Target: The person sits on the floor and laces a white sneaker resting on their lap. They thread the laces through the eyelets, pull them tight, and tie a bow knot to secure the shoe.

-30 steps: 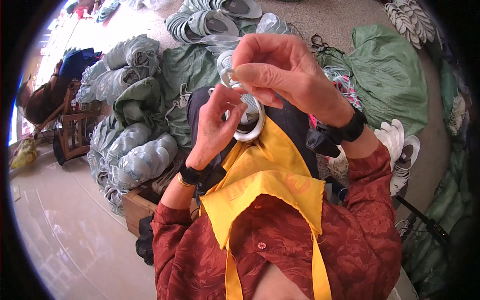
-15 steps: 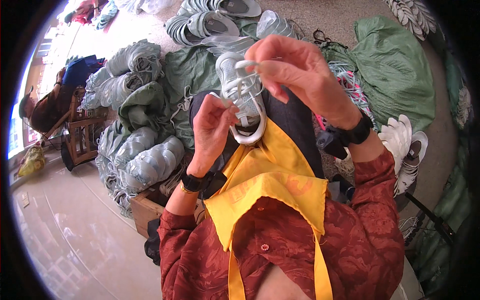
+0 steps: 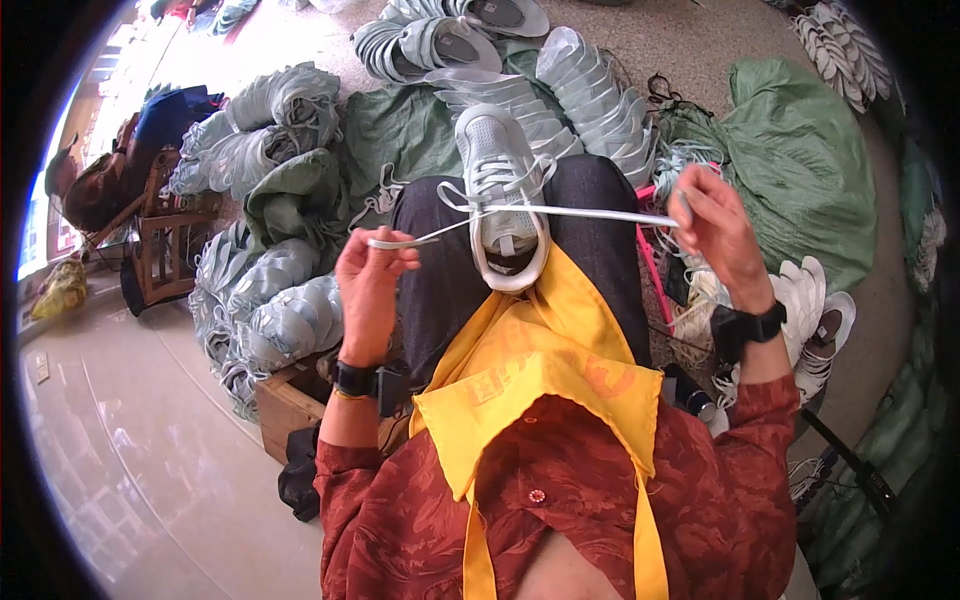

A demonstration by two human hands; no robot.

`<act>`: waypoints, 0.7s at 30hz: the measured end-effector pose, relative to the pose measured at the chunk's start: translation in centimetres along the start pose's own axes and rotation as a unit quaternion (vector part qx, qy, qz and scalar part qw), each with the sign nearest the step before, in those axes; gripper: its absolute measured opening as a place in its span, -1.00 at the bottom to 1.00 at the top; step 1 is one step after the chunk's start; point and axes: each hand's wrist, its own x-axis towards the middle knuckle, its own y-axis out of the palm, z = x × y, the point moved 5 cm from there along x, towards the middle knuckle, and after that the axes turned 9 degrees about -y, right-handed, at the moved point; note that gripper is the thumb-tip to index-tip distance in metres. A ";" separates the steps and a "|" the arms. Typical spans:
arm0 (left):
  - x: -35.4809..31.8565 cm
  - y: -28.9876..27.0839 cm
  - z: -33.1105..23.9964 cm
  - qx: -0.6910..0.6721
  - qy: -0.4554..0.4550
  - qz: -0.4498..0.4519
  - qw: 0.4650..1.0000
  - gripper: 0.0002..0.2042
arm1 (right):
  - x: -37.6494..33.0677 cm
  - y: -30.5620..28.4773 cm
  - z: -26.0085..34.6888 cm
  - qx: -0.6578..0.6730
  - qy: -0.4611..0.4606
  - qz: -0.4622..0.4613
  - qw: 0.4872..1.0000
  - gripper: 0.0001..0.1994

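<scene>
A pale grey-white sneaker (image 3: 497, 150) rests on my lap between my thighs, its toe pointing away from me and its heel on my yellow apron (image 3: 535, 345). From its lacing a white shoelace (image 3: 590, 213) stretches out to both sides. My left hand (image 3: 370, 275) pinches one end of the lace, left of the shoe, with a short tail sticking out past the fingers. Over on the right, my right hand (image 3: 718, 225) grips the other end, which is pulled straight and taut. Loose loops of lace lie beside the shoe's tongue.
Stacked pale shoe uppers (image 3: 295, 300) lie on the left, with more beyond my knees. A green sack (image 3: 800, 170) sits at the right, near white shoe parts (image 3: 800, 300). By my left elbow stands a wooden box (image 3: 290, 410); a wooden chair (image 3: 165, 240) is farther left.
My hands have moved apart from above the shoe, the left one leftward, the right one rightward and nearer to me. The lace now stretches between them across the shoe.
</scene>
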 end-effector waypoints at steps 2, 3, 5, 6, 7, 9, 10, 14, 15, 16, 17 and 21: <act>-0.1 -3.2 -0.4 -0.019 -0.002 -0.040 0.999 -0.85 | -1.9 -2.5 -0.4 0.001 0.013 -0.036 0.999 -0.85; -0.2 -5.0 -0.4 -0.031 -0.010 -0.068 0.997 -0.85 | -2.8 -3.9 -0.7 0.008 0.017 -0.061 0.998 -0.85; -0.6 -7.0 -0.4 -0.005 -0.050 -0.090 0.995 -0.87 | -4.1 -5.7 -1.3 0.007 0.025 -0.098 0.995 -0.86; -0.8 -7.5 -0.4 0.019 -0.077 -0.085 0.993 -0.87 | -4.6 -6.4 -1.5 -0.002 0.027 -0.110 0.994 -0.86; -0.9 -7.7 -0.2 0.044 -0.104 -0.080 0.990 -0.88 | -4.9 -7.0 -1.9 -0.010 0.028 -0.122 0.992 -0.87; -1.1 -8.0 -0.3 0.197 -0.089 -0.110 0.970 -0.91 | -4.6 -6.8 -2.3 -0.101 0.027 -0.124 0.987 -0.87; -1.0 -7.8 -0.6 0.310 -0.033 -0.133 0.941 -0.91 | -3.8 -5.3 -2.0 -0.177 0.020 -0.122 0.976 -0.86; -0.6 -2.4 -3.0 0.488 0.165 -0.164 0.841 -0.82 | -0.3 -0.7 -2.5 -0.389 -0.083 -0.081 0.914 -0.85; -0.4 -1.2 -3.3 0.489 0.199 -0.157 0.835 -0.83 | 0.9 1.3 -2.5 -0.426 -0.131 -0.066 0.893 -0.85; -0.2 0.1 -3.2 0.443 0.200 -0.136 0.863 -0.81 | 2.0 3.2 -2.6 -0.443 -0.140 -0.051 0.884 -0.84; 0.1 1.5 -3.2 0.449 0.209 -0.118 0.861 -0.80 | 3.2 5.1 -2.4 -0.462 -0.149 -0.036 0.874 -0.82; 1.7 6.0 -2.3 0.469 0.220 -0.048 0.854 -0.77 | 7.2 9.7 -3.8 -0.515 -0.188 0.070 0.833 -0.81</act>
